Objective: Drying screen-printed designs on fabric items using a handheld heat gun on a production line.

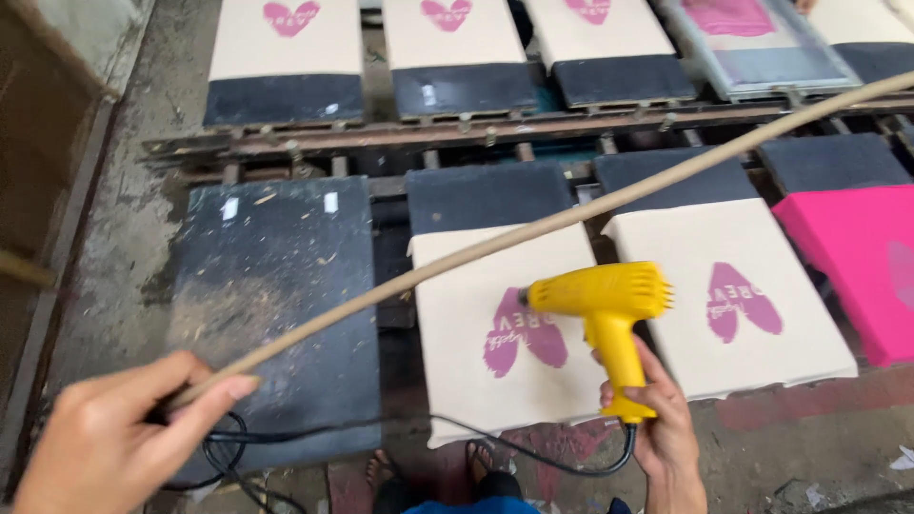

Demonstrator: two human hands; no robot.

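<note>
Two hands busy. Right hand (657, 419) wrapped tight round grip of yellow heat gun (609, 314), nozzle aimed left over pink heart print (524, 338) on beige fabric panel (495, 324). Left hand (114, 438) closed on long thin stick (533, 228) plus black cord (314, 430). Bare dark platen (276, 286) just beside, left.

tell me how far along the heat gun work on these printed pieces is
Done: the cream fabric pieces already carry pink heart prints. In hand: the right hand aims a yellow heat gun at the heart print on the near piece, while the left hand holds a long stick. Left: one board is bare, and the pink piece shows only a faint print.
</note>
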